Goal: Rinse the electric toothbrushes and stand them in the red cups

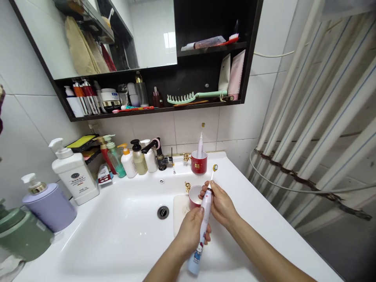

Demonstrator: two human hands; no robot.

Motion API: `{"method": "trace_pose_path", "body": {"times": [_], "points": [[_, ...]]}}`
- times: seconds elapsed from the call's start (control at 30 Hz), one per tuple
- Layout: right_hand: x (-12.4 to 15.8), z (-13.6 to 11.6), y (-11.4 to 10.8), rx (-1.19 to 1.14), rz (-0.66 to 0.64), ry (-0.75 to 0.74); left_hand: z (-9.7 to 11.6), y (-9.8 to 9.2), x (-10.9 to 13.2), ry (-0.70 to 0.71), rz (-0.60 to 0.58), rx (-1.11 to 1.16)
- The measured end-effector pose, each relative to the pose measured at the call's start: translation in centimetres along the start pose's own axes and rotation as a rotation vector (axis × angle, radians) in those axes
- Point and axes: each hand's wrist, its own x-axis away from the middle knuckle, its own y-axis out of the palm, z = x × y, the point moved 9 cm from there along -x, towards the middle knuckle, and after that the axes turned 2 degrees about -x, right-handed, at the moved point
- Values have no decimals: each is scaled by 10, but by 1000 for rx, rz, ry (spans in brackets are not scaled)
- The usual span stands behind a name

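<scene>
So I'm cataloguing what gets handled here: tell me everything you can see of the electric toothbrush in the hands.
The electric toothbrush is a slim, pale plastic wand with a cartoon print near its light blue base and a small round brush head on a thin neck. It is tilted, head up and away, base toward the camera, over the white sink. The left hand grips the lower body; the right hand pinches the upper part near the neck. A red cup stands just behind it; contact cannot be judged.

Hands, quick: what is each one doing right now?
Left hand: closed around the lower body of the toothbrush.
Right hand: closed on the toothbrush's upper part, near the neck.
</scene>
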Motion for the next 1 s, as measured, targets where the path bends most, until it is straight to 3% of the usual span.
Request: {"method": "trace_pose_path", "body": {"times": [0.1, 0.17, 0.33, 0.5, 0.67, 0.8, 0.9, 1.0], "points": [[-2, 1, -3, 2, 26, 13, -5, 9, 3, -97, -117, 129], [-5, -3, -8, 32, 54, -4, -7, 9, 4, -101, -130, 104], [-16, -22, -27, 161, 113, -75, -10, 0, 0, -18, -24, -97], [-24, -24, -12, 455, 19, -32, 2, -19, -3, -62, 59, 265], [-61, -4, 19, 858, -39, 31, 6, -49, 0, -122, 149, 463], [-104, 29, 25, 1172, -26, 137, -5, -68, 0, -189, 241, 501], [-132, 47, 27, 1369, -26, 162, -12, -74, -3, -220, 295, 504], [-153, 51, 32, 1546, -25, 116, -11, -71, -7, -193, 273, 512]]}}
